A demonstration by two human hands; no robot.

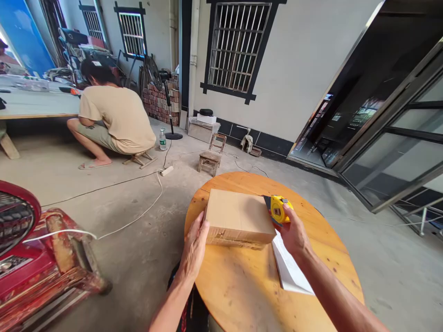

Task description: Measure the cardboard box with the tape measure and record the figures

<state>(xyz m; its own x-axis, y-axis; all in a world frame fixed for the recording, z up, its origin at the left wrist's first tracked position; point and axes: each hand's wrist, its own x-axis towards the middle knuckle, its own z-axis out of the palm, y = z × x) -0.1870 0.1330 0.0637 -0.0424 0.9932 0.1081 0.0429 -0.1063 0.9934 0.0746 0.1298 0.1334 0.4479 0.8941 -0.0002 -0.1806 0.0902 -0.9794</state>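
Fingers (203, 231) against carton (238, 210); round table (238, 281), concrete floor (138, 258).

Red fan (33, 201): cut off, left edge | round wooden table (238, 281): cut off below | yellow tape measure (281, 213): label unreadable from here

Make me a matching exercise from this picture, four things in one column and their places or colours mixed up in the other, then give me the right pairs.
Things:
1. tape measure
2. cardboard box
3. paper
4. bottle

Places or colours:
A. on the floor, near the person in the tan shirt
B. white, lying on the round table
C. held in the right hand
D. brown, with the left hand at one side

Right pairs: 1-C, 2-D, 3-B, 4-A.
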